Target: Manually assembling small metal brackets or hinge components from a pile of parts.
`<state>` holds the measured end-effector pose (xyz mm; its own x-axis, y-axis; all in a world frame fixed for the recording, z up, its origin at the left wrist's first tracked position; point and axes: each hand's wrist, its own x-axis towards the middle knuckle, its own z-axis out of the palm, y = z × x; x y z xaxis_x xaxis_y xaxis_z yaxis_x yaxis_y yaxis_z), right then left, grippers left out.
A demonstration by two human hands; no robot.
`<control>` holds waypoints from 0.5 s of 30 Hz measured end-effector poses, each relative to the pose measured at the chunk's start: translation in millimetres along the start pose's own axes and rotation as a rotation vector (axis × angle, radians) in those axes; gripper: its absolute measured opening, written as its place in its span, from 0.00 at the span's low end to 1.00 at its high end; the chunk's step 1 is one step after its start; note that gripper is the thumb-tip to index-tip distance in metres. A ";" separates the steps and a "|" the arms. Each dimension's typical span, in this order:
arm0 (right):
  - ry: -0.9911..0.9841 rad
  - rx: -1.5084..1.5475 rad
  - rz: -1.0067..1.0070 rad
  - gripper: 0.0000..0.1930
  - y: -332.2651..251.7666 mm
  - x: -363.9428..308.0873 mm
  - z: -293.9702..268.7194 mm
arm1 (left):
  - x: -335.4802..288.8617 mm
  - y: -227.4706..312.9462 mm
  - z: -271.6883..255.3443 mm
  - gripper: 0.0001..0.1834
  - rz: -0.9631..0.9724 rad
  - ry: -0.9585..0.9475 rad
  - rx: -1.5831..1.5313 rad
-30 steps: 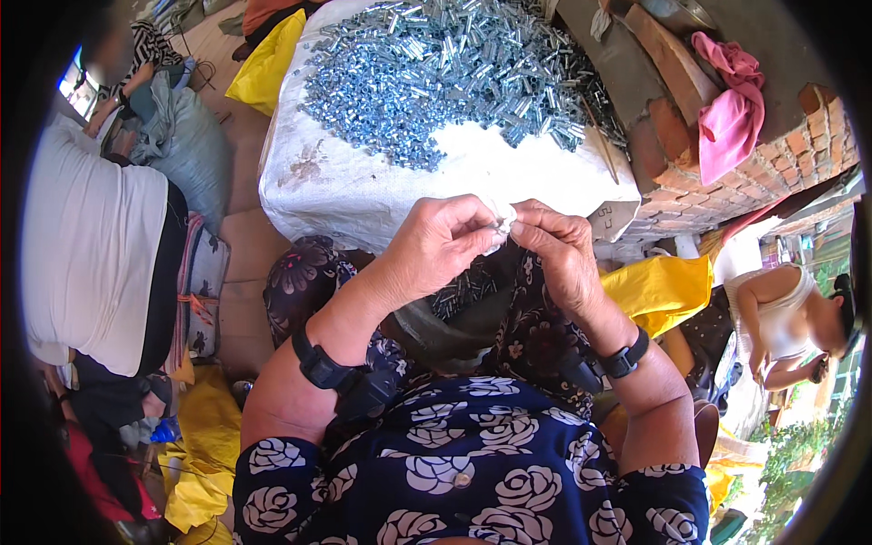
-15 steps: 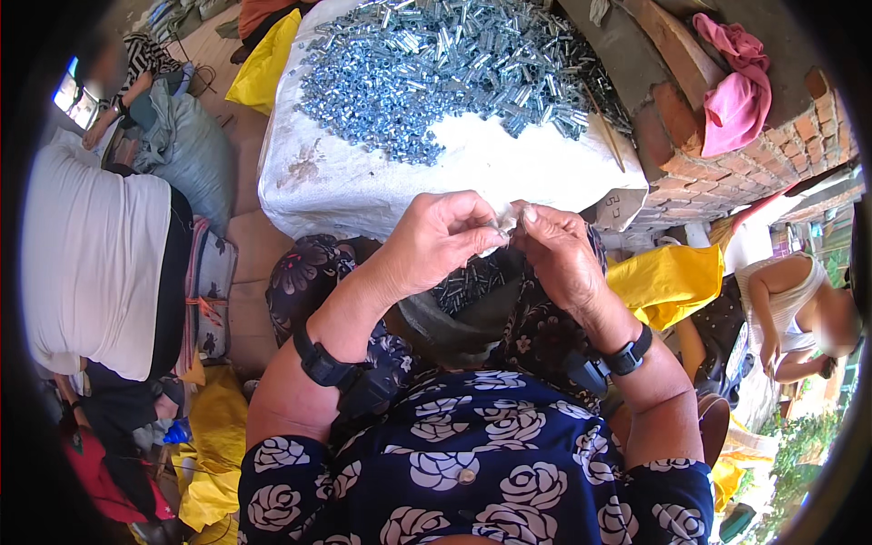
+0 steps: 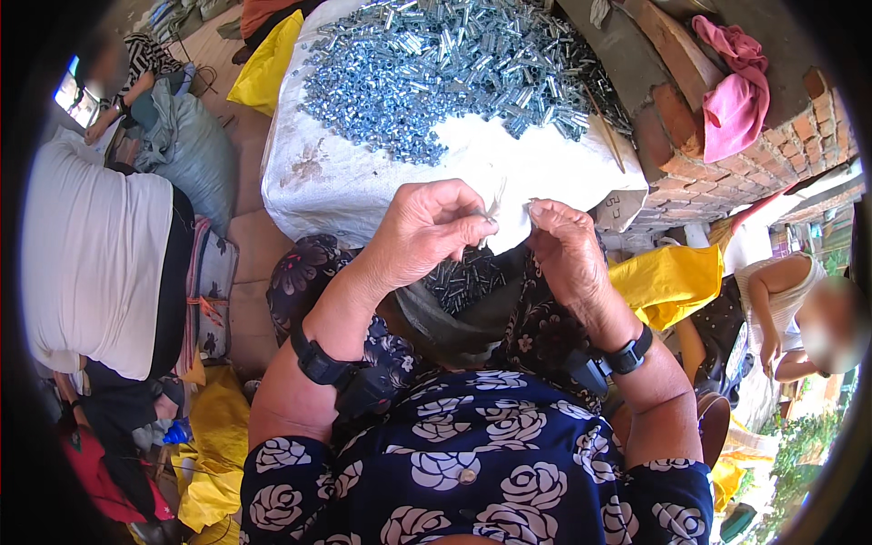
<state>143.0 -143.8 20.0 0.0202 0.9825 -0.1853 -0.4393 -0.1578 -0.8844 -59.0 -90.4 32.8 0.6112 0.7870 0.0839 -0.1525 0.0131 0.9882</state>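
Note:
My left hand (image 3: 434, 221) is pinched shut on a thin whitish strip (image 3: 496, 195), which stands up from the fingertips over the near edge of the white sack surface (image 3: 318, 195). A short distance to its right, my right hand (image 3: 570, 247) is closed at thumb and forefinger; what it holds, if anything, is too small to name. Below both hands, a dark bag or container (image 3: 427, 313) lies between my knees, with many thin metal pieces (image 3: 465, 280) inside. Beyond them, a large heap of shiny small metal tubes and rings (image 3: 436, 77) covers the far part of the white surface.
A thin stick (image 3: 604, 127) rests at the heap's right edge. Yellow sacks (image 3: 668, 283) lie at right and left. A pink cloth (image 3: 736, 91) hangs on the brick wall (image 3: 754, 182). Other people sit at left and right, one in a white top (image 3: 100, 254).
My hands were close together at a whitish bit; now they have drawn apart. My left hand has moved slightly left with the strip, and my right hand slightly right.

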 end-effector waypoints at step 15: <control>-0.070 0.035 -0.152 0.06 -29.7 -17.6 0.1 | -5.2 13.2 -5.9 0.02 0.120 0.048 -0.284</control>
<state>155.5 -156.4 49.6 0.0269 0.9994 -0.0194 -0.4672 -0.0046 -0.8842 -68.8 -90.7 44.6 0.5393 0.8215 0.1855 -0.4367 0.0844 0.8956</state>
